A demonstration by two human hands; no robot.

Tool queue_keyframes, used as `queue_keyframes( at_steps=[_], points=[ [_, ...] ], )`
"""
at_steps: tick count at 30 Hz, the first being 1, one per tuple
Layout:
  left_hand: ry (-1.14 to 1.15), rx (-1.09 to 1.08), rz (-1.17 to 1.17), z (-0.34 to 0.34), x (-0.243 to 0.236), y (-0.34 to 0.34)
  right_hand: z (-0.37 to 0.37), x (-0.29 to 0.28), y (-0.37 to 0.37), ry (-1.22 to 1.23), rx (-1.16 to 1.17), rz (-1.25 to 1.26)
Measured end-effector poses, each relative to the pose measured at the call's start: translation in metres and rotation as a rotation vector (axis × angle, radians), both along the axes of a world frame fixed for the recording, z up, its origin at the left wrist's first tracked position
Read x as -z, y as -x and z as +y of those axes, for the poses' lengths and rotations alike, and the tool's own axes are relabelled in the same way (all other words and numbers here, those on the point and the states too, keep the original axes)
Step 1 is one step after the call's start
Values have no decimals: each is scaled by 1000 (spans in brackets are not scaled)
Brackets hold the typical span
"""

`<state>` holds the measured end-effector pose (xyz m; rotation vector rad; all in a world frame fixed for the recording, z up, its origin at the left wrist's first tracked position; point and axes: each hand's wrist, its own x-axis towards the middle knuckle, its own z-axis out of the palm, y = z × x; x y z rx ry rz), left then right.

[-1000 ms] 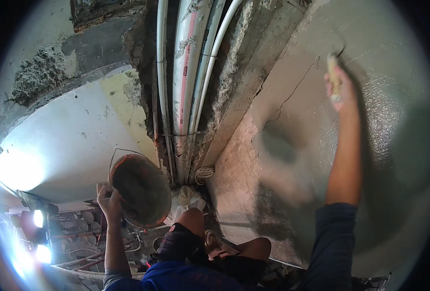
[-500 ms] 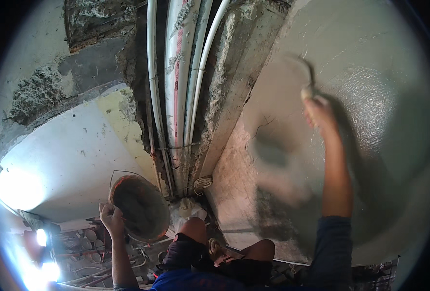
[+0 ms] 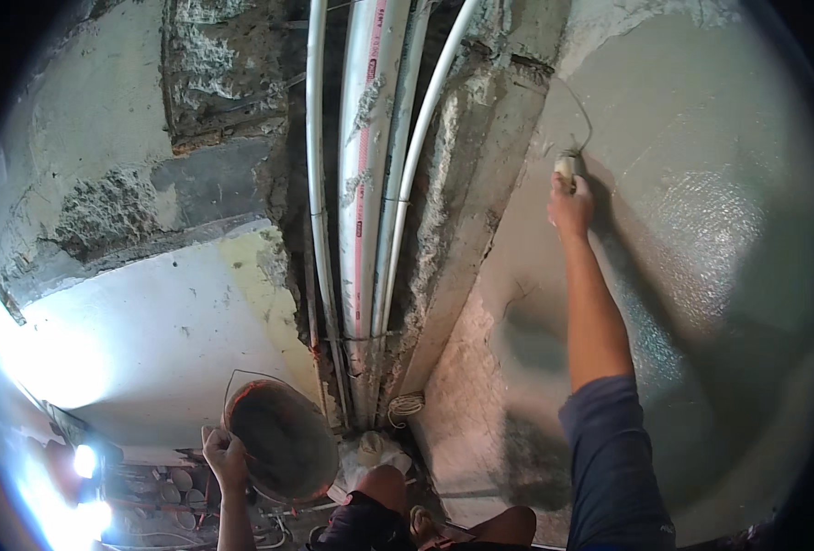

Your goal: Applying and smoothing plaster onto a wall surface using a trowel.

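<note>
My left hand [image 3: 225, 456] is closed on the rim of a round bucket [image 3: 324, 459], tilted so that its dark inside shows. Grey wet mix coats the inside, and a thin wire handle stands up from the rim. High on the right, my right hand [image 3: 571, 209] grips the pale handle of a trowel [image 3: 566, 168]. The trowel's blade is hard to make out against the grey plaster; only a thin curved dark edge shows. It lies at or against the smooth wet plaster [image 3: 645, 110] of the right wall, near the border with the rough concrete.
White and grey pipes [image 3: 361, 230] run up a recess between the walls. A coil of cable [image 3: 406, 405] hangs at their foot beside a pale bag [image 3: 375, 453]. Bright lamps [image 3: 85, 461] shine at lower left, near several stacked round containers [image 3: 182, 496]. My knees show below.
My right hand and the trowel have moved slightly left and up the wall, toward the plaster's edge. The view has shifted; my left hand still holds the bucket.
</note>
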<state>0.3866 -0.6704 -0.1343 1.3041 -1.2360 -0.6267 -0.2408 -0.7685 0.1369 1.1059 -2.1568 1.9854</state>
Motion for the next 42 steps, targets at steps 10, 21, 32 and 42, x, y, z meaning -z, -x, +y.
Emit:
queue_keyframes(
  at_steps=[10, 21, 32, 42],
  points=[
    [-52, 43, -97, -13, 17, 12, 6, 92, 0, -97, 143, 36],
    [-41, 112, -35, -12, 23, 6, 77, 154, 6, -408, 231, 449],
    [-67, 98, -22, -8, 4, 13, 109, 38, -36, -45, 127, 36],
    [-104, 57, -137, -6, 17, -7, 44, 303, -19, -297, 101, -41]
  ],
)
